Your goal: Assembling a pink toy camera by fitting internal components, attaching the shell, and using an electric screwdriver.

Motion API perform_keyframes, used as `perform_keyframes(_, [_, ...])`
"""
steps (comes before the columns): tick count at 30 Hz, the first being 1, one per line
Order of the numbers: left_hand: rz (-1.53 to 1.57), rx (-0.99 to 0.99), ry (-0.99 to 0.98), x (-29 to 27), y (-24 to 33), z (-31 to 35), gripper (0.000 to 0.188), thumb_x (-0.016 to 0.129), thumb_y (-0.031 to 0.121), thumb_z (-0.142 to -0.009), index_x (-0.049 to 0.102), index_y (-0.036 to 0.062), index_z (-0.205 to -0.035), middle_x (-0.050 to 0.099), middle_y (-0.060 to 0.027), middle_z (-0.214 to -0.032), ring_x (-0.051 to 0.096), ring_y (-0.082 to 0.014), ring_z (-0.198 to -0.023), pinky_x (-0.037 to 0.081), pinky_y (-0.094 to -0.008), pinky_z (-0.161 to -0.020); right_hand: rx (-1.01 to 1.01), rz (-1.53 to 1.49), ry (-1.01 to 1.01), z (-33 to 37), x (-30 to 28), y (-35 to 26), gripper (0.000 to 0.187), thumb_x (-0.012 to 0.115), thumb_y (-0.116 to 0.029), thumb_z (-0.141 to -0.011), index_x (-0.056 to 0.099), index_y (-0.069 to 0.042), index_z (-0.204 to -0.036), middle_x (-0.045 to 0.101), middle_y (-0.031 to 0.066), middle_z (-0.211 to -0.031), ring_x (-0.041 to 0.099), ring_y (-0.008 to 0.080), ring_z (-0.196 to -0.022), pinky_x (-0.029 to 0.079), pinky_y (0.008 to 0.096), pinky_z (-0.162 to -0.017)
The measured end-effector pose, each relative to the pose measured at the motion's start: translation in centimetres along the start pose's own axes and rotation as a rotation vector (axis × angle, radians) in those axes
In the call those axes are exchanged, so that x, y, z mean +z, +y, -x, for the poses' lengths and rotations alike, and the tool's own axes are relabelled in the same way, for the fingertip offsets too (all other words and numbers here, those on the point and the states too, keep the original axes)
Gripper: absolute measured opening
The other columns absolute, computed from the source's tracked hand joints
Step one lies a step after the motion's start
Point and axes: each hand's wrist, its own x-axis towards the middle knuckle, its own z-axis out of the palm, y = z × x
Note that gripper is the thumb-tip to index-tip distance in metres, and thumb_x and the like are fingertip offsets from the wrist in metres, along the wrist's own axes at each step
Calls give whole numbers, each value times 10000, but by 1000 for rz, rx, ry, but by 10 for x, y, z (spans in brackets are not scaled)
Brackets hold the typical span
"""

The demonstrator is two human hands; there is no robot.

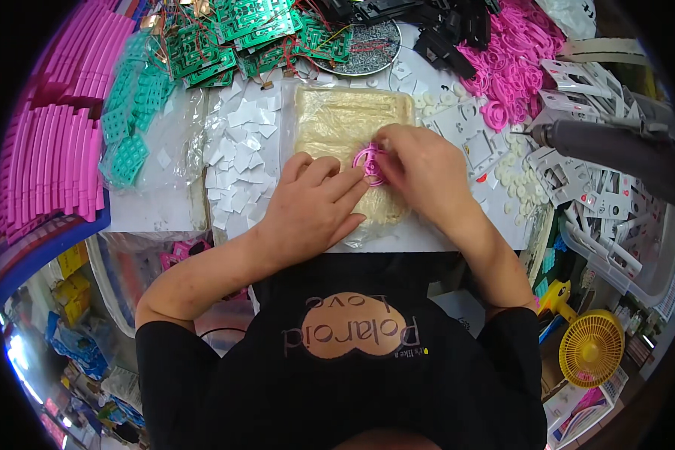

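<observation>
A pink round plastic part (369, 166) with an open ring and inner spokes lies on a cream-yellow pad wrapped in clear plastic (334, 112). My right hand (431, 172) comes in from the right, its thumb and index finger closed at the part's upper right edge. From the left, my left hand (311, 201) rests over the pad with fingers stretched out. One of its fingertips touches the part's left side, and its thumb stays apart. The undersides of the right fingers are partly hidden.
White paper-like squares (240, 127) lie left of the pad. Green circuit boards (247, 30) and pink rings (514, 52) are heaped behind. At right, a dark power screwdriver (607, 146) hangs over white plastic panels (562, 176). Stacked pink strips (52, 161) stand far left.
</observation>
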Motion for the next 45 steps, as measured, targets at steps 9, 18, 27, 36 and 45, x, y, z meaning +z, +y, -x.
perform_keyframes(9, [69, -73, 53, 0, 3, 6, 492, 745, 327, -807, 657, 105, -1238, 618, -32, -1259, 542, -240, -1114, 364, -465, -1002, -97, -126, -19, 54, -1, -19, 530, 806, -277, -758, 661, -42, -1211, 578, 139, -1341, 493, 398, -1253, 436, 475, -1031])
perform_keyframes(18, [55, -702, 576, -91, -100, 51, 164, 717, 136, -863, 704, 34, -992, 707, -108, -964, 668, -269, -790, 514, -374, -680, -43, -199, 76, 58, 10, -22, 450, 783, -190, -771, 686, -26, -1179, 616, 146, -1292, 473, 397, -1271, 406, 463, -1061])
perform_keyframes(27, [-627, -792, 243, -107, -186, 56, 307, 739, 311, -814, 686, 33, -933, 688, -158, -922, 663, -359, -881, 502, -474, -755, -72, -264, 125, 53, 13, -20, 421, 790, -118, -733, 685, -56, -1137, 617, 131, -1260, 498, 396, -1228, 436, 483, -1014])
perform_keyframes(36, [-292, -657, 403, -93, -158, 64, 200, 715, 180, -895, 670, 7, -986, 662, -119, -944, 629, -264, -841, 491, -351, -736, 48, -221, 416, 84, -44, 54, 256, 769, -70, -727, 700, -55, -973, 688, 119, -1087, 614, 352, -1071, 491, 427, -922])
perform_keyframes(45, [262, -460, 322, -36, -26, 33, 89, 693, 24, -830, 657, 14, -910, 635, -104, -890, 590, -245, -804, 461, -328, -735, 517, 428, 553, 129, -125, 174, 416, 739, -149, -788, 659, -73, -1189, 651, 118, -1187, 566, 304, -1124, 421, 404, -1001])
